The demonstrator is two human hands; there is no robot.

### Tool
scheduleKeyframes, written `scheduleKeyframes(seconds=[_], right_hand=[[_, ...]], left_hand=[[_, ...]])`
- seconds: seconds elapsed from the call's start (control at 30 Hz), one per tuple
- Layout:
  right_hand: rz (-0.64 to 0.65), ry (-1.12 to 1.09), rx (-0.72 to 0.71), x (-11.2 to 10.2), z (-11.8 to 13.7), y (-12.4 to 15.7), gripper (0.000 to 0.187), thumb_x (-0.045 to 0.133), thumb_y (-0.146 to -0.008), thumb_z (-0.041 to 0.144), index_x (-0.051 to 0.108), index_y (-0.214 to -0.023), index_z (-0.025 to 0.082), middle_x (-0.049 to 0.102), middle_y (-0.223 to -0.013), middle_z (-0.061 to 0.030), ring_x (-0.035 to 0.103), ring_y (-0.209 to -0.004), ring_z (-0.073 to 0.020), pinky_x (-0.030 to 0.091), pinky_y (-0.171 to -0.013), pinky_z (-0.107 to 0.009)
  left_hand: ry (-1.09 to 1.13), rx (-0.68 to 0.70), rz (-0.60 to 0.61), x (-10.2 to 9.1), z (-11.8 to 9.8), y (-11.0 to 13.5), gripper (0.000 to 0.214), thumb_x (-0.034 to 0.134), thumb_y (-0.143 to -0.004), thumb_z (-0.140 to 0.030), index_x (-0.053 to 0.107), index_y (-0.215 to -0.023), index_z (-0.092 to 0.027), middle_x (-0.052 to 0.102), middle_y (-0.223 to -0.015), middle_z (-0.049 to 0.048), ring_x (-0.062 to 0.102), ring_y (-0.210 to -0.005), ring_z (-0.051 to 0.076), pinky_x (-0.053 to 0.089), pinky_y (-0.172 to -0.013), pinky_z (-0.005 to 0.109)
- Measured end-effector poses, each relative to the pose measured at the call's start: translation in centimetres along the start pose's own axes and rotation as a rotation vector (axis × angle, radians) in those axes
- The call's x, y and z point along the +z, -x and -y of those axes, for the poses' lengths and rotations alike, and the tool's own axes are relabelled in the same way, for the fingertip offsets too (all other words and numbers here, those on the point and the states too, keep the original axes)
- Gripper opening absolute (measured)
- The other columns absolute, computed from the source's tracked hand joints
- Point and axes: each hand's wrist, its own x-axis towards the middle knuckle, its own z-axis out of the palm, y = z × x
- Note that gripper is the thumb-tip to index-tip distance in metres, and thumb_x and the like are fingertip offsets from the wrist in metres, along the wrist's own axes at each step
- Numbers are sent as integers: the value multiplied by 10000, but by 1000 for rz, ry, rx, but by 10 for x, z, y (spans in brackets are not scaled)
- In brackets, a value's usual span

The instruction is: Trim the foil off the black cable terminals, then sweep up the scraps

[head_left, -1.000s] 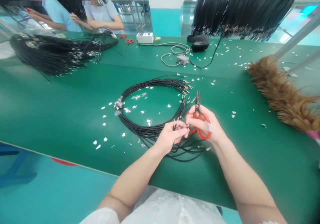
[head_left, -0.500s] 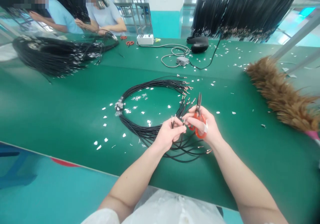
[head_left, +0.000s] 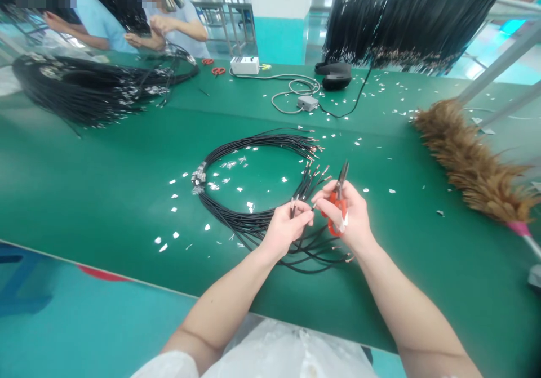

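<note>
My left hand is closed on a few black cables, whose stripped ends stick up past the fingers. In my right hand a pair of scissors with orange-red handles rests against the palm, blades together and pointing up. The right thumb and forefinger pinch close to a cable tip at the left fingertips; whether they touch it I cannot make out. Around both hands curves a looped bundle of black cables, tied with a pale wrapping at its left side. Copper-coloured ends show at its right.
White scraps litter the green table. A brown feather duster lies at the right. Behind are a white box, a small grey box, a black device, spare scissors and a large cable heap. Two people work at the far left.
The scissors have tilted to the right in my right hand, and its fingertips have shifted slightly at the cable tip. My left hand keeps its hold. One co-worker's hand has risen.
</note>
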Motion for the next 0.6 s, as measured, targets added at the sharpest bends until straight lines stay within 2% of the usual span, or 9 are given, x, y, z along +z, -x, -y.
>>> scheduleKeyframes(seconds=[0.13,0.23,0.33,0.4,0.47,0.6], right_hand=[[35,-75,20,0,0,0,248,663,-693,251,466,-837,205,620,-738,0,560,-615,-102,468,-617,-262],[144,-182,60,-3,-1,-3,253,663,-697,238,457,-840,201,610,-701,15,533,-534,-79,446,-538,-229],[279,-267,104,-9,-4,-8,245,655,-710,240,454,-844,198,597,-664,27,463,-423,-49,366,-420,-189],[342,-291,137,-11,-6,-10,240,656,-711,246,460,-838,195,595,-661,27,427,-384,-38,319,-379,-178],[339,-291,153,-10,-8,-11,248,658,-709,255,464,-853,200,603,-678,22,446,-394,-47,338,-392,-188],[169,-133,113,-6,-11,-9,298,673,-687,330,468,-869,213,591,-677,28,494,-462,-82,400,-467,-228]], left_hand=[[74,-56,152,-6,-2,-2,265,654,-666,-349,513,-717,-131,518,-569,-30,253,-317,-13,112,-321,168],[92,-114,263,-10,-4,-4,251,645,-681,-333,529,-727,-115,510,-578,-26,237,-318,-21,101,-321,173],[89,-141,332,-11,-6,-3,241,636,-695,-317,530,-722,-102,502,-573,-24,239,-326,-23,106,-323,170],[108,-139,323,-10,-5,-3,237,653,-679,-297,508,-717,-114,514,-564,-26,251,-325,-21,111,-321,159],[130,-113,271,-10,-3,-3,246,678,-649,-269,483,-702,-129,538,-566,-24,271,-316,-19,123,-318,149],[173,-28,137,-10,-1,-6,271,701,-613,-222,446,-660,-143,557,-574,-27,301,-303,-14,144,-314,144]])
